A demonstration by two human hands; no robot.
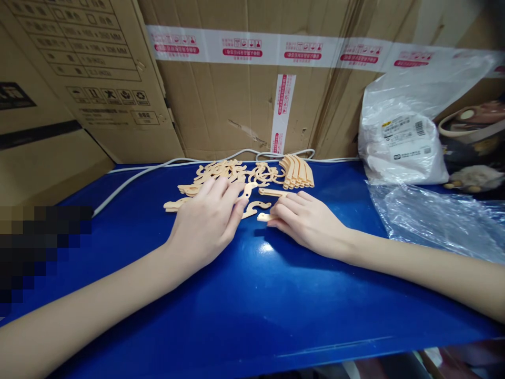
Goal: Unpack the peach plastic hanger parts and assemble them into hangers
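Note:
My left hand (211, 218) is closed, thumb against fingers, on a beige plastic hanger hook (248, 189) with a small hole in it. To its right, my right hand (302, 218) has its fingers closed round a beige hanger arm (263, 216), whose holed end sticks out to the left. Just beyond my right fingers lies another hanger arm piece (268, 192). A second hook (258, 206) rests on the table between the hands. Several flat hanger parts (173, 206) lie left of my left hand, partly covered by it.
Behind the hands are a heap of hooks (224, 169), some ring-like curved parts (265, 172) and a neat stack of curved arms (298, 171) on the blue table (252, 305). A white cable (145, 171) runs along cardboard boxes (236, 105). Plastic bags (406, 142) stand at right.

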